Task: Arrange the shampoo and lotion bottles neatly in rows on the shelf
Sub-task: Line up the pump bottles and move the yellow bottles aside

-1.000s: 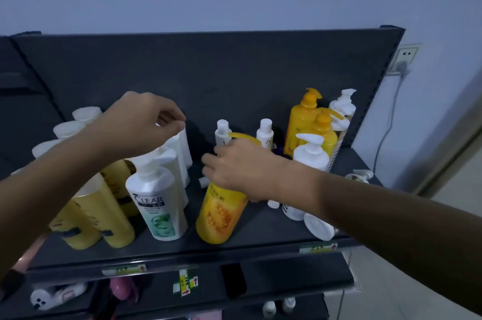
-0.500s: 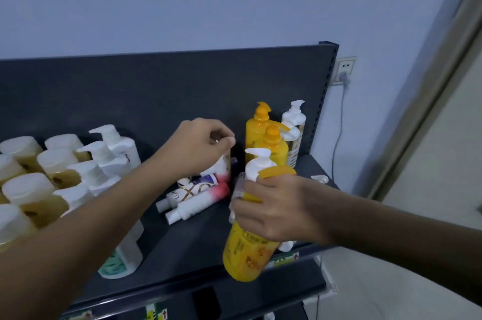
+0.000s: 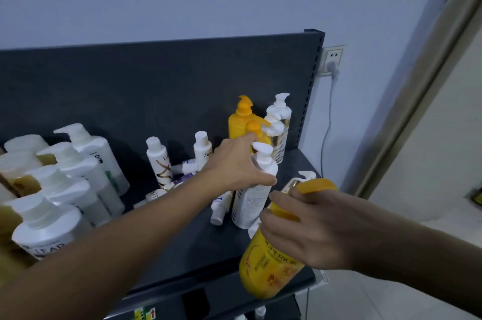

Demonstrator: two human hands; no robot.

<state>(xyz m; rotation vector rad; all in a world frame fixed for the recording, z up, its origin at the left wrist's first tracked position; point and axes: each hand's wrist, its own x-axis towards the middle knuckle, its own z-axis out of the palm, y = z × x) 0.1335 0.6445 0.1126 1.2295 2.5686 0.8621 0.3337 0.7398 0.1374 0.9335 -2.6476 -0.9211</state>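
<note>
My right hand [image 3: 315, 228] grips a yellow "SUPERIOR" bottle [image 3: 271, 270] near its flat yellow cap and holds it tilted over the front right edge of the dark shelf [image 3: 182, 244]. My left hand [image 3: 238, 164] reaches across the shelf. Its thumb and fingers curl round the shoulder of a white pump bottle [image 3: 251, 202] that stands near the right end. Behind it stand two yellow pump bottles [image 3: 241, 121] and a clear bottle with a white pump [image 3: 280, 124].
White pump bottles [image 3: 80, 179] and pale yellow bottles [image 3: 18, 168] stand in rows at the left. Two small white bottles [image 3: 157, 160] stand at the back, with small tubes [image 3: 219, 209] lying near them. A wall socket [image 3: 332, 59] with a cord is at the right.
My left hand has let go of a small bottle at the back and moved right onto the white pump bottle. My right hand has carried the yellow bottle further right and forward.
</note>
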